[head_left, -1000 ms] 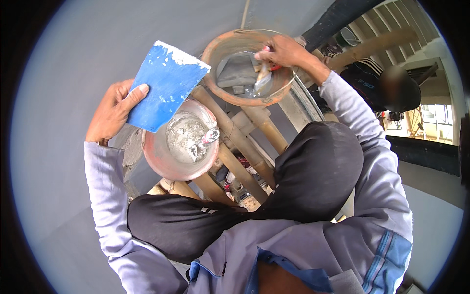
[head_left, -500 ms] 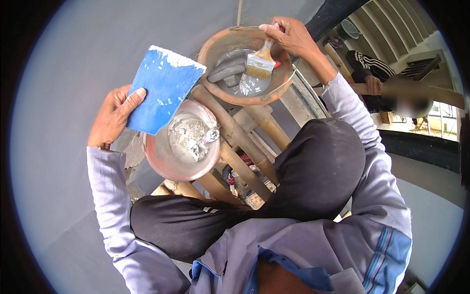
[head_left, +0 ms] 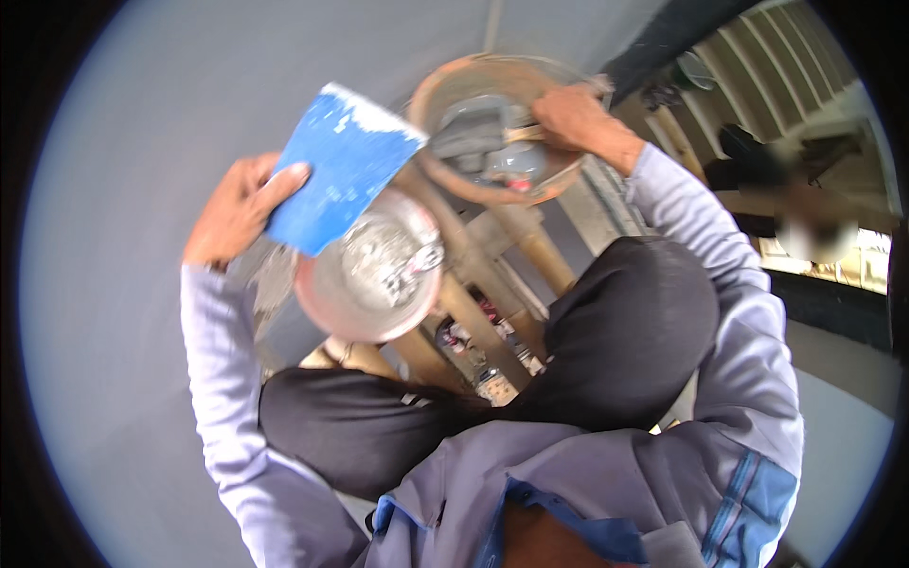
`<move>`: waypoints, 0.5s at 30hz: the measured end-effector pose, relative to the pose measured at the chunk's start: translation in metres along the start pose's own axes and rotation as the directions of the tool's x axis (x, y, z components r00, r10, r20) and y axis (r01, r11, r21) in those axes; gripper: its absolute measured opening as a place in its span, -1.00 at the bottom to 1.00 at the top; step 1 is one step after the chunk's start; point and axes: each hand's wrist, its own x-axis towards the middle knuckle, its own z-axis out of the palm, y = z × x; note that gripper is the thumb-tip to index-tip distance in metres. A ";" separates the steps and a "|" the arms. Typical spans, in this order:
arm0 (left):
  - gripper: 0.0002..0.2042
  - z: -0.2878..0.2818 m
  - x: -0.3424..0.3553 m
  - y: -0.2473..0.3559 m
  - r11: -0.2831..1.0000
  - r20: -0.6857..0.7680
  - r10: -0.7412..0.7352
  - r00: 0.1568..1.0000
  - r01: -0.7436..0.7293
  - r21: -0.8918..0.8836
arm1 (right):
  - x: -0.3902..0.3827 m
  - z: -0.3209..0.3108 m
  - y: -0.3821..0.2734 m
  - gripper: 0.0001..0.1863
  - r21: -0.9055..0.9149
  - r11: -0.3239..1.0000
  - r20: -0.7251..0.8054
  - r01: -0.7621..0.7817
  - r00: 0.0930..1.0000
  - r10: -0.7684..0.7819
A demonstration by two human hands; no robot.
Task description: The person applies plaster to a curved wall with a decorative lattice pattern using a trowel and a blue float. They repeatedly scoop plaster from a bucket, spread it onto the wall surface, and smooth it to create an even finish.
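My left hand (head_left: 239, 204) grips a flat blue plastic plate (head_left: 346, 166) by its left side, thumb on top. White plaster crusts the plate's upper edge. Below the plate, partly covered by it, a pale red bucket (head_left: 317, 308) holds wet greyish-white paste (head_left: 379, 260), with a smeared tool handle (head_left: 426, 257) standing in it. At the far side my right hand (head_left: 573, 118) reaches into an orange-brown bucket (head_left: 440, 80), fingers closed round a paintbrush (head_left: 521, 134). The brush is blurred and partly hidden by the hand. Dark grey pieces (head_left: 469, 128) and cloudy water lie in that bucket.
Both buckets rest on bamboo poles (head_left: 488, 331) with gaps showing a lower level. My crossed legs (head_left: 625, 331) are close behind them. A grey wall (head_left: 123, 237) runs along the left. Another person (head_left: 757, 175) is at the right, near stairs (head_left: 786, 57).
My right hand has lowered the paintbrush into the orange-brown bucket, turning it sideways. The whole view has shifted slightly, while my left hand keeps the blue plate over the pale red bucket.
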 end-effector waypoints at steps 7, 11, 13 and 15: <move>-0.62 -0.015 -0.015 -0.007 0.995 0.104 -0.062 0.993 0.053 0.085 | 0.001 0.038 -0.007 -0.86 -0.126 0.985 -0.145 0.120 0.980 -0.138; -0.65 -0.008 -0.024 -0.013 0.996 0.071 -0.072 0.995 0.075 -0.040 | 0.002 0.028 -0.008 -0.86 -0.138 0.987 -0.177 0.080 0.979 -0.104; -0.67 -0.008 -0.026 -0.009 0.993 0.089 -0.112 0.990 0.114 -0.024 | -0.003 0.009 -0.007 -0.87 -0.094 0.995 -0.146 0.027 0.988 -0.040; -0.67 -0.006 -0.026 -0.008 0.992 0.095 -0.125 0.988 0.127 -0.020 | -0.010 -0.016 -0.003 -0.87 -0.045 0.998 -0.040 -0.041 0.998 0.039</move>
